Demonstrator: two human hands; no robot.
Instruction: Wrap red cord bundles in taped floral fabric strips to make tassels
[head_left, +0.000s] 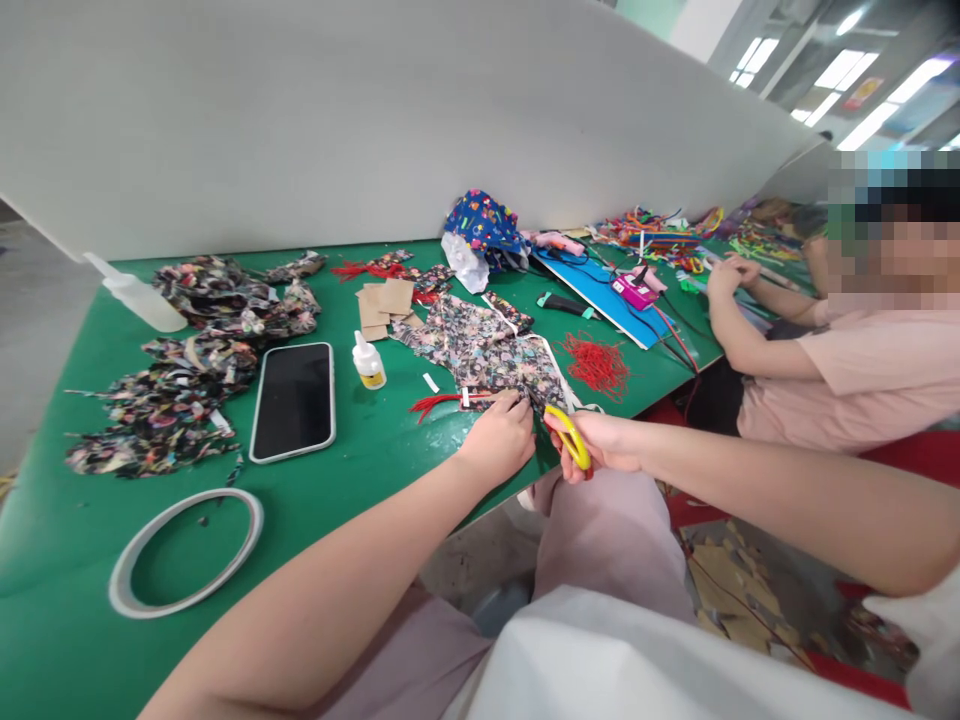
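Observation:
My right hand (600, 440) is closed round the yellow handle of a pair of scissors (571, 438) at the table's front edge. The blades are mostly hidden among cloth and fingers, so whether they are apart does not show. Beside it my left hand (499, 437) has its fingers curled onto the near edge of a floral fabric piece (495, 345). That fabric lies spread on the green table and has pale strips along its right side. A bundle of red cords (435, 403) with a white tag sticks out left of my left hand.
Left stand a small glue bottle (369, 362), a phone (293, 403), a tape roll (124, 570), crumpled dark floral fabric (225, 300) and a larger bottle (146, 303). Brown cards (373, 312) lie behind. Rightward are red strings (596, 365), a blue board (592, 295) and a seated co-worker (862, 350).

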